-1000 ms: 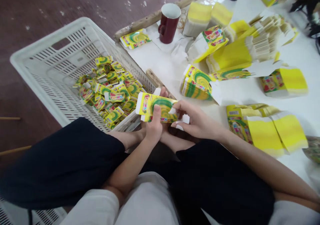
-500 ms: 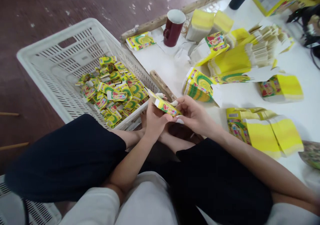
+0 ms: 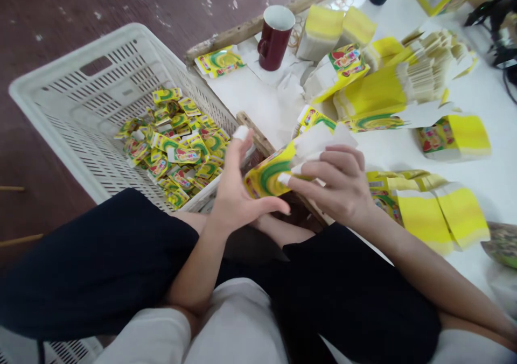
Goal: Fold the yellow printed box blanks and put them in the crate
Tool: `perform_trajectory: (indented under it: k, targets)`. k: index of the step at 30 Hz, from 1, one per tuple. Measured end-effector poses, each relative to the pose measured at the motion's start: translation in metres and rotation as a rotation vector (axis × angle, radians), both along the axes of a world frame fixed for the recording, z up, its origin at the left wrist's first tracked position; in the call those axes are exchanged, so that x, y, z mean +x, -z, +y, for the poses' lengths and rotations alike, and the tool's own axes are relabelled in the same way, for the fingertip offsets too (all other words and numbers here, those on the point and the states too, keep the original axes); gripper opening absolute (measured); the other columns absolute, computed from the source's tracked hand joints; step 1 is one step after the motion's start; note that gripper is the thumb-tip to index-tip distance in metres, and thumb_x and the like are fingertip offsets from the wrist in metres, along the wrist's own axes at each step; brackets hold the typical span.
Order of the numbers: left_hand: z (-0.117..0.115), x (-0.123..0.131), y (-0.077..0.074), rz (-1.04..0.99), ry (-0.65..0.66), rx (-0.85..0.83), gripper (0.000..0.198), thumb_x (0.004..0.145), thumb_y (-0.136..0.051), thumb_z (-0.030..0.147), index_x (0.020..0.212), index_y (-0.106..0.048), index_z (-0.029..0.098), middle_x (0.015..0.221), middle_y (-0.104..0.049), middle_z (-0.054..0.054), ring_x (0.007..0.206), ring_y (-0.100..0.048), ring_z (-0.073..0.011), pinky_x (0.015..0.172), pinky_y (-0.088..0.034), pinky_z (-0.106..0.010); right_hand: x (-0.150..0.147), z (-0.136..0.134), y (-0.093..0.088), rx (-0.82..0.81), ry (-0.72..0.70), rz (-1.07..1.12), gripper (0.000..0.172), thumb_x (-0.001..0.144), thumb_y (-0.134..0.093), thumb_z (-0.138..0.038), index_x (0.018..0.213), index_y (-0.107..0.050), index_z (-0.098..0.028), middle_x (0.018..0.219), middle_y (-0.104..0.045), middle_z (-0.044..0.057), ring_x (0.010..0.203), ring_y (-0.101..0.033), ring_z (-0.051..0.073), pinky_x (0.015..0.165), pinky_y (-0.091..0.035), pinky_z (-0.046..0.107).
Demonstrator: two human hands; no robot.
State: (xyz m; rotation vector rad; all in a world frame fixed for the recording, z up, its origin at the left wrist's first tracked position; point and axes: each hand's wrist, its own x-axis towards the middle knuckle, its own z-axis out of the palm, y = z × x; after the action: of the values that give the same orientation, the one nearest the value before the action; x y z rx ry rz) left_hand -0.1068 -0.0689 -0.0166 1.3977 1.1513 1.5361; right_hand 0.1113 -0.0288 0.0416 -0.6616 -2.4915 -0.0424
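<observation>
A small yellow-and-green printed carton [image 3: 270, 173] is held over my lap at the table's edge, with white end flaps standing open at its upper right. My right hand [image 3: 337, 183] has fingers curled on the carton's right side and grips it. My left hand [image 3: 237, 191] is spread, fingers apart, its thumb under the carton's lower edge and its palm beside the carton's left end. Left of my hands stands a white slotted plastic crate [image 3: 70, 84] holding a heap of several folded cartons [image 3: 173, 143] of the same print.
On the white table [image 3: 258, 97] lie stacks of flat carton blanks [image 3: 375, 84], more blanks [image 3: 440, 213] at the right, and a dark red mug [image 3: 274, 36] at the back. A wooden strip [image 3: 252, 130] edges the table. Dark floor [image 3: 60, 8] lies beyond the crate.
The carton has been turned from edge-on to face me and tilted up to the right, its end flaps now open. My left hand has opened from a grip into spread fingers.
</observation>
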Motion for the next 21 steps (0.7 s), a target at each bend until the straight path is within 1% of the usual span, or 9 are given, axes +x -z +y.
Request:
perform_trajectory:
  k: [2, 5, 6, 8, 11, 13, 15, 17, 21]
  targets:
    - [-0.004, 0.007, -0.001, 0.139, 0.098, -0.155, 0.081, 0.07, -0.087, 0.056, 0.135, -0.052, 0.024, 0.131, -0.065, -0.011, 0.124, -0.064, -0.0309, 0.106, -0.05, -0.044, -0.002, -0.002, 0.001, -0.017, -0.025, 0.022, 0.038, 0.095, -0.066, -0.029, 0.13, -0.058, -0.04, 0.121, -0.068, -0.001, 0.119, -0.059, 0.026, 0.118, -0.04, 0.05]
    - [-0.009, 0.022, 0.001, 0.247, 0.084, -0.214, 0.058, 0.078, -0.082, 0.043, 0.123, -0.054, 0.022, 0.105, -0.069, -0.004, 0.096, -0.07, -0.023, 0.085, -0.056, -0.034, -0.006, 0.001, 0.008, -0.237, 0.169, 0.222, 0.069, 0.093, -0.066, -0.044, 0.153, -0.035, -0.035, 0.152, -0.048, 0.01, 0.144, -0.042, 0.039, 0.122, -0.032, 0.064]
    - [-0.011, 0.026, 0.002, 0.275, 0.052, -0.182, 0.058, 0.077, -0.082, 0.041, 0.123, -0.052, 0.022, 0.103, -0.068, -0.003, 0.093, -0.07, -0.0218, 0.082, -0.056, -0.033, -0.007, 0.003, 0.011, -0.386, 0.228, 0.287, 0.075, 0.092, -0.065, -0.05, 0.156, -0.031, -0.031, 0.157, -0.043, 0.012, 0.149, -0.036, 0.041, 0.122, -0.032, 0.065]
    - [-0.013, 0.032, 0.006, 0.33, 0.015, -0.084, 0.068, 0.077, -0.082, 0.037, 0.131, -0.044, 0.022, 0.111, -0.067, -0.005, 0.096, -0.07, -0.0224, 0.083, -0.057, -0.034, -0.01, 0.006, 0.016, -0.818, 0.278, 0.399, 0.076, 0.092, -0.061, -0.061, 0.155, -0.033, -0.028, 0.159, -0.042, 0.013, 0.151, -0.037, 0.038, 0.12, -0.038, 0.061]
    - [-0.015, 0.037, 0.013, 0.414, -0.001, 0.064, 0.089, 0.077, -0.084, 0.042, 0.144, -0.029, 0.022, 0.128, -0.059, -0.013, 0.114, -0.067, -0.0289, 0.093, -0.056, -0.04, -0.016, 0.006, 0.018, -1.494, 0.205, 0.606, 0.074, 0.088, -0.063, -0.067, 0.148, -0.043, -0.029, 0.149, -0.055, 0.01, 0.14, -0.053, 0.032, 0.112, -0.051, 0.052]
    - [-0.015, 0.039, 0.018, 0.473, -0.03, 0.136, 0.096, 0.075, -0.085, 0.049, 0.146, -0.025, 0.022, 0.127, -0.057, -0.014, 0.116, -0.066, -0.0313, 0.094, -0.057, -0.043, -0.022, 0.002, 0.017, -1.726, 0.155, 0.758, 0.076, 0.079, -0.076, -0.064, 0.141, -0.05, -0.03, 0.14, -0.063, 0.008, 0.13, -0.061, 0.029, 0.108, -0.054, 0.047]
    - [-0.014, 0.04, 0.021, 0.512, -0.099, 0.207, 0.092, 0.078, -0.083, 0.047, 0.146, -0.026, 0.023, 0.121, -0.057, -0.012, 0.111, -0.067, -0.0296, 0.091, -0.058, -0.042, -0.028, -0.002, 0.015, -1.781, 0.12, 0.861, 0.074, 0.069, -0.087, -0.059, 0.131, -0.059, -0.029, 0.131, -0.069, 0.006, 0.123, -0.066, 0.028, 0.107, -0.055, 0.044]
    - [-0.014, 0.041, 0.021, 0.517, -0.186, 0.281, 0.082, 0.082, -0.079, 0.041, 0.145, -0.03, 0.023, 0.118, -0.057, -0.011, 0.106, -0.067, -0.0269, 0.088, -0.058, -0.04, -0.033, -0.004, 0.014, -1.776, 0.066, 0.905, 0.067, 0.066, -0.089, -0.062, 0.119, -0.067, -0.026, 0.122, -0.074, 0.007, 0.118, -0.069, 0.028, 0.108, -0.054, 0.045]
    - [-0.013, 0.039, 0.017, 0.518, -0.243, 0.34, 0.064, 0.078, -0.077, 0.028, 0.134, -0.044, 0.023, 0.114, -0.058, -0.008, 0.098, -0.066, -0.0238, 0.083, -0.057, -0.037, -0.032, -0.009, 0.015, -1.738, 0.008, 0.81, 0.059, 0.076, -0.078, -0.069, 0.117, -0.074, -0.027, 0.115, -0.077, 0.006, 0.118, -0.069, 0.029, 0.113, -0.05, 0.048]
